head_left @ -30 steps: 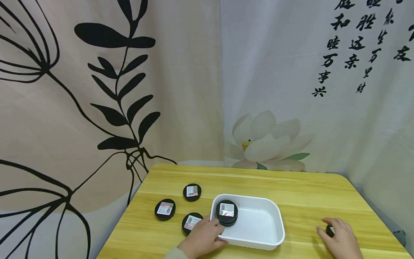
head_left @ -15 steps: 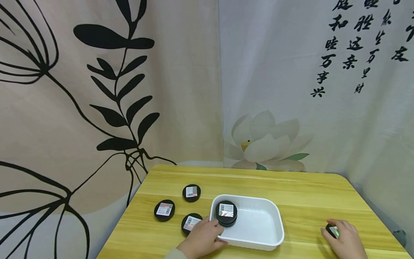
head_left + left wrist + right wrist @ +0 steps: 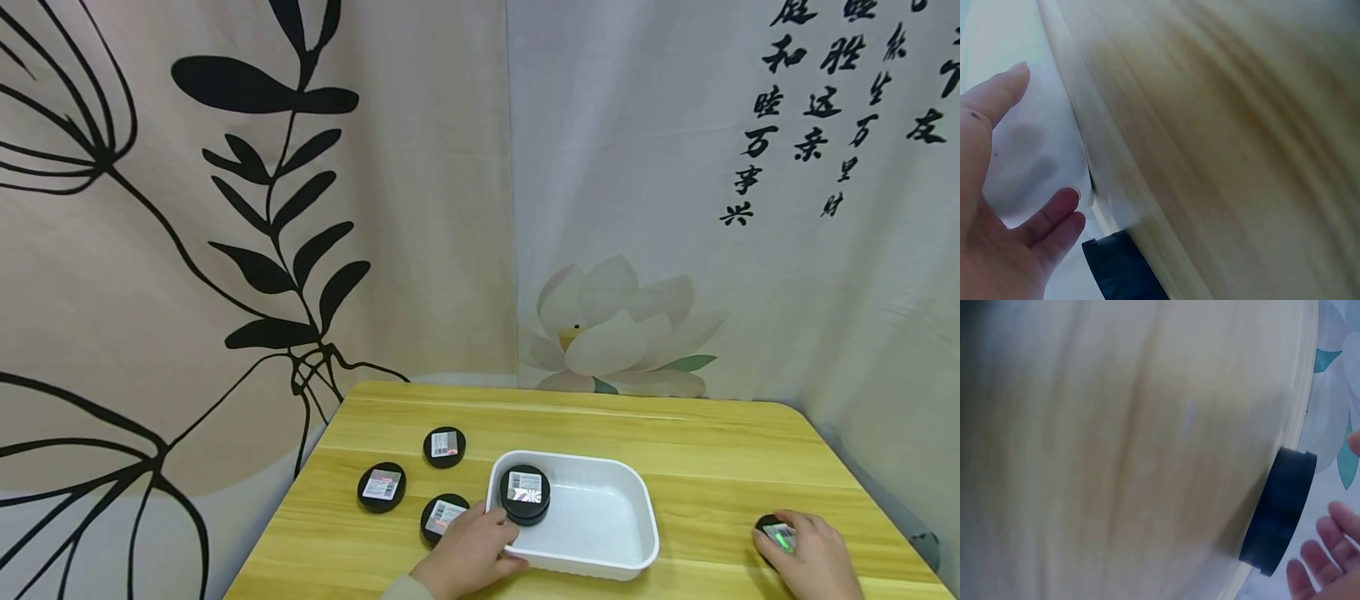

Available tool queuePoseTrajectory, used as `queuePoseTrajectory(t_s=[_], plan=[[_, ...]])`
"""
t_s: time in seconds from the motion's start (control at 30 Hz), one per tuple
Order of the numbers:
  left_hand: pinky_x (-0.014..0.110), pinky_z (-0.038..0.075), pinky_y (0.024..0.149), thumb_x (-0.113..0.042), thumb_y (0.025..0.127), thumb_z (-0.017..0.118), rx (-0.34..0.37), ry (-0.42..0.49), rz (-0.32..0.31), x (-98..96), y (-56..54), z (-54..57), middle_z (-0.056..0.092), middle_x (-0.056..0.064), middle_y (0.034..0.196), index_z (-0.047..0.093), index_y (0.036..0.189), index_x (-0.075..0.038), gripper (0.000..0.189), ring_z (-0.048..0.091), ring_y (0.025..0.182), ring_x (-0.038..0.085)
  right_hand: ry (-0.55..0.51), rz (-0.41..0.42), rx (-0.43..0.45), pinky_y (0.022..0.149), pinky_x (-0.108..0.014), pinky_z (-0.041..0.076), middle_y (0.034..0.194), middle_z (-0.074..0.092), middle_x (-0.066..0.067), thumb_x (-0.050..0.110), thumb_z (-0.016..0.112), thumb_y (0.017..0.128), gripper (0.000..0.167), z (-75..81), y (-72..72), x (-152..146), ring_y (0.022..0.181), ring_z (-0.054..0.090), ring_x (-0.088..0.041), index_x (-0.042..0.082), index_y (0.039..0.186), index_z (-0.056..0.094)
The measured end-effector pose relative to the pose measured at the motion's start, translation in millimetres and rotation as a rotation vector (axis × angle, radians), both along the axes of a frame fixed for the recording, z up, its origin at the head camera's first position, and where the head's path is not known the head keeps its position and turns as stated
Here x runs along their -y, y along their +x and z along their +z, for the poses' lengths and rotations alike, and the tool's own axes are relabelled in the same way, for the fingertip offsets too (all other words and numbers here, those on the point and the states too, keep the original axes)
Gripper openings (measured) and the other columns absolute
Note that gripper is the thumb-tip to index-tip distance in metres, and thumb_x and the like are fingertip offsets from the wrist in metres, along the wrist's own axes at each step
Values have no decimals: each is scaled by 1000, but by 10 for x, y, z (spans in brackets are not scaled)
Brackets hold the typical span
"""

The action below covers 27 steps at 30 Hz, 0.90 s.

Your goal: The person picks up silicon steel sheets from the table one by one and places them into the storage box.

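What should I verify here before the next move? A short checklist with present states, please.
1. Left hand at the near left corner of the white tray: ok, touching it.
2. Right hand gripping the far-right tin: not ok; the right wrist view shows a gap.
3. Far-right tin label up: ok.
4. Tin stack inside the tray, at its left end: ok.
5. Three tins left of the tray, labels up: ok.
6. Tin lids tight: cannot tell.

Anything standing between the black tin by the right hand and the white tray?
No object shows on the table between the black tin and white tray; only the tray's raised rim stands in the way.
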<state>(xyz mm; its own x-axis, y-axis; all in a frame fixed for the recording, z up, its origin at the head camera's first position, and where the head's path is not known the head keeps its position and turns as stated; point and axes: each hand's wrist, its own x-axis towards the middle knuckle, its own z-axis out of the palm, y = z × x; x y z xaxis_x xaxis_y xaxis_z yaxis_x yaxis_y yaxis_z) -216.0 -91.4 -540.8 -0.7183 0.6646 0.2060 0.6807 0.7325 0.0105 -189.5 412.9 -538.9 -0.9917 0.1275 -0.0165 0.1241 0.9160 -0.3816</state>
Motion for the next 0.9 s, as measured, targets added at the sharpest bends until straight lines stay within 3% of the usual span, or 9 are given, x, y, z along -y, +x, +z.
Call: queuePoseTrajectory(t_s=[0.23, 0.43, 0.9], plan=[[21, 37, 70, -66, 89, 60, 33, 4, 10, -1, -3, 9, 45, -16, 76, 54, 75, -28, 41, 40, 74, 6, 29, -48, 80, 85, -65, 45, 115, 53, -45, 67, 58, 91, 94, -21, -10, -69, 102, 52, -59, -19, 128, 50], [22, 37, 71, -66, 90, 60, 22, 1, 5, -5, -7, -3, 46, -16, 76, 54, 75, -28, 41, 39, 73, 6, 40, -82, 98, 86, -66, 44, 117, 48, -47, 70, 59, 88, 101, -55, -15, -116, 102, 51, -60, -21, 129, 46], [22, 37, 72, -66, 90, 59, 30, 3, 4, 1, -15, -17, 47, -16, 77, 55, 76, -28, 41, 39, 73, 7, -7, -114, 230, 88, -64, 45, 120, 39, -53, 73, 58, 86, 113, -83, 3, -169, 105, 46, -59, -28, 131, 36]])
